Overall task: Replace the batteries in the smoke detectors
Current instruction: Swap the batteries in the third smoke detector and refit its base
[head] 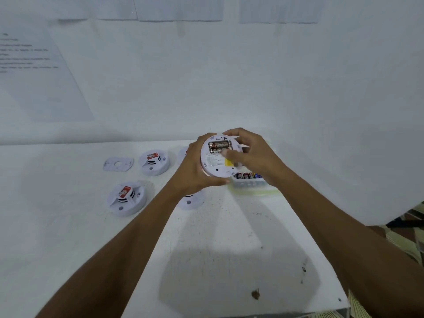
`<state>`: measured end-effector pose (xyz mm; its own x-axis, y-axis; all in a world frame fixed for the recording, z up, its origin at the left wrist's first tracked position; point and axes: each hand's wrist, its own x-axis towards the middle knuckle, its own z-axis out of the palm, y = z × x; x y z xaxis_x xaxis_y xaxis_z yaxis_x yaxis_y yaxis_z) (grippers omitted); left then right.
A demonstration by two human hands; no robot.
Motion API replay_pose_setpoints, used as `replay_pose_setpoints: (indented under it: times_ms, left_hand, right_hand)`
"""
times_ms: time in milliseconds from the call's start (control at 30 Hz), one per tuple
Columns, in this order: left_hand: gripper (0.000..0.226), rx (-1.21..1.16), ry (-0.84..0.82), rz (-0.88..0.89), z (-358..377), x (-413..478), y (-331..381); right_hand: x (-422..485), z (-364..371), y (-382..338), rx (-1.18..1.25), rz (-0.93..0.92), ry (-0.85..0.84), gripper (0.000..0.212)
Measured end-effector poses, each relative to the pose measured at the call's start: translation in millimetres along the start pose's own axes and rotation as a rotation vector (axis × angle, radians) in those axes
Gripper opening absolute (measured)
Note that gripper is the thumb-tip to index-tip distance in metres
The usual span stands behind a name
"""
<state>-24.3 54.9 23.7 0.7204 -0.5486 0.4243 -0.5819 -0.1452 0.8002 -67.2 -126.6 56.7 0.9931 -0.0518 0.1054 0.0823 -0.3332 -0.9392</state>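
A held smoke detector [216,161] is kept above the white bench [218,249], near its far edge, with its back face turned toward the camera. It is clamped by both hands. The left hand [195,171] is wrapped round the left and lower rim. The right hand [252,154] is curled over the upper right rim, with its thumb [227,153] laid on the back face. In the open compartment at the top of the detector, fitted batteries [219,145] are seen lying side by side. A yellow label [228,162] is seen lower on the same face.

Just below the right hand, a clear container [249,183] is set on the bench, and a row of spare batteries [246,175] is held in it.

To the left, two more units are laid face up: a far detector [154,162] and a near detector [127,198], each marked with a red sticker. A third detector [190,201] is partly hidden under the left wrist, and a fourth detector [182,154] is mostly hidden behind the left hand. A flat mounting plate [118,164] is placed beside the far detector, on its left. A printed sheet [34,72] is fixed to the wall at the left; its text is too blurred to be read.
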Motion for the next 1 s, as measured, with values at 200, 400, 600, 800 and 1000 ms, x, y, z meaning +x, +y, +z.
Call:
replay_pose_setpoints:
  times_ms: [200, 400, 600, 800, 1000]
  left_hand:
    - [0.113, -0.011, -0.094, -0.113, -17.7, -8.9, -13.3]
    - [0.107, -0.022, -0.102, -0.124, -22.4, -18.2, -20.2]
    - [0.101, 0.014, -0.073, -0.124, -39.8, -28.1, -31.0]
    - [0.100, 0.023, -0.034, -0.144, -88.8, -46.4, -46.0]
    - [0.105, 0.107, 0.036, -0.226, -184.3, -83.1, -77.2]
  right_hand:
    - [-15.9, 0.0, 7.1, 0.096, -0.007, -0.098, 0.053]
    - [-18.5, 16.1, 8.9, 0.188, 0.005, -0.085, 0.049]
    - [-15.2, 45.5, 10.9, 0.215, 0.002, -0.064, 0.038]
    - [17.4, 83.2, 3.6, 0.100, 0.011, 0.010, 0.013]
    - [69.7, 157.4, -4.0, -0.104, -0.030, 0.029, 0.012]
